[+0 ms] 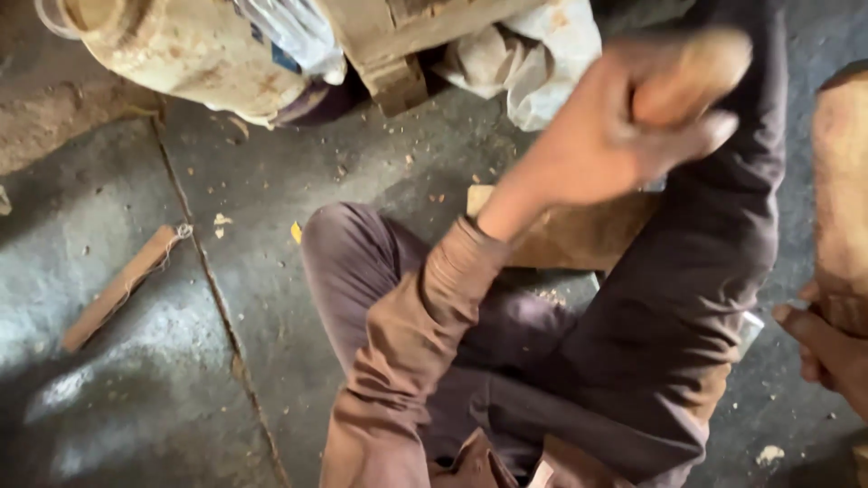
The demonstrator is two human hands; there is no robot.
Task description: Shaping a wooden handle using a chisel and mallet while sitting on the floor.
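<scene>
The left hand (633, 126) clenched a wooden block (692, 72) (blurred); the right hand (827, 348) gripped a wooden piece (841, 199); steadier holds would help.

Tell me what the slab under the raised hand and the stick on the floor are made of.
Slab: apparently raw, unfinished wood, tan and matte, with chips scattered nearby. Stick: probably bare wood too, pale brown with squared edges, and string seemingly tied at one end.
</scene>
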